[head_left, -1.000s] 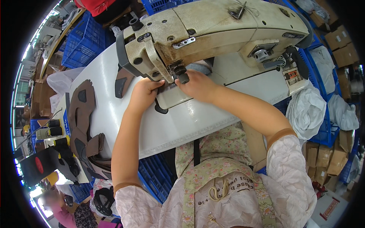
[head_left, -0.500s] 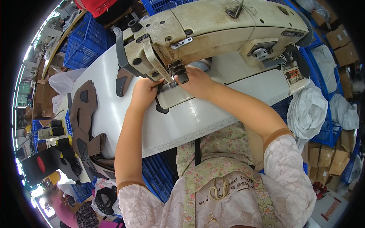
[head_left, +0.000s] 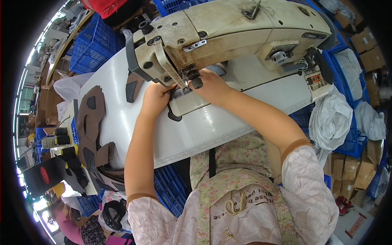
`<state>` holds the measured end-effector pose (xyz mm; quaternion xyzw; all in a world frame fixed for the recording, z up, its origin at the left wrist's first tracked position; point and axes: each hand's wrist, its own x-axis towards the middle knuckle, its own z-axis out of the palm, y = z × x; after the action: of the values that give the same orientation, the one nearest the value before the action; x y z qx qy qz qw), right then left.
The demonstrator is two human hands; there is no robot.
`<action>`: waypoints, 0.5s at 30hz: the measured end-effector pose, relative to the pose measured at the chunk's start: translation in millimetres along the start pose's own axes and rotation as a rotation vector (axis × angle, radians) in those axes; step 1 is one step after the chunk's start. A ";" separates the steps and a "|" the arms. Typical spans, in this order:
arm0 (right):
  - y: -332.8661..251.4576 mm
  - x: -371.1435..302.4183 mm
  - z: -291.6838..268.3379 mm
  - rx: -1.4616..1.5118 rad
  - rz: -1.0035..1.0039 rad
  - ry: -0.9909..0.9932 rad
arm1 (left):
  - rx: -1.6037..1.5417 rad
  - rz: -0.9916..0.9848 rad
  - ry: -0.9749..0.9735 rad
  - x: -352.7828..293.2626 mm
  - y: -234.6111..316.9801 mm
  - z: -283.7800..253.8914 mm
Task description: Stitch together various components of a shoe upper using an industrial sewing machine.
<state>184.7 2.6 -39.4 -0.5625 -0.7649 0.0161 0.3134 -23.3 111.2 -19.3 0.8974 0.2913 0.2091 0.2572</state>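
Note:
A cream sewing machine (head_left: pixel 228 30) stands across the white table, its head over the needle area (head_left: pixel 186 89). My left hand (head_left: pixel 156 98) is closed just left of the needle area, fingertips partly hidden under the machine head. On the other side, my right hand (head_left: pixel 210 86) is closed beside the dark round knob (head_left: pixel 196 83), fingers bent toward the needle. What either hand pinches is hidden. A brown fabric piece with a dark patch (head_left: pixel 133 87) shows just left of my left hand. Behind my right hand, a bit of grey-blue material (head_left: pixel 220 68) peeks out.
Brown cut pieces (head_left: pixel 90 114) lie stacked along the table's left edge. Thread spools (head_left: pixel 61 139) stand on a side surface at left. Blue crates (head_left: pixel 92 45) are behind at left and right. White plastic bags (head_left: pixel 330 118) hang at right. Another person (head_left: pixel 68 224) is at lower left.
Both hands stay close to the needle area with almost no movement. The whole view has shifted very slightly.

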 end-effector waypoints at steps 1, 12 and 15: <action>0.0 -0.7 2.5 0.001 -0.002 0.002 | -0.014 0.009 0.004 0.3 0.1 0.2; -1.5 -3.3 6.5 -0.239 -0.134 0.194 | -0.009 -0.015 0.001 -0.3 3.2 0.4; -1.5 -3.6 7.0 -0.291 -0.155 0.168 | 0.020 0.071 0.039 -0.4 -1.3 1.2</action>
<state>180.5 1.2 -46.1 -0.5405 -0.7715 -0.1659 0.2917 -23.5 111.4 -21.1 0.9054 0.2662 0.2327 0.2349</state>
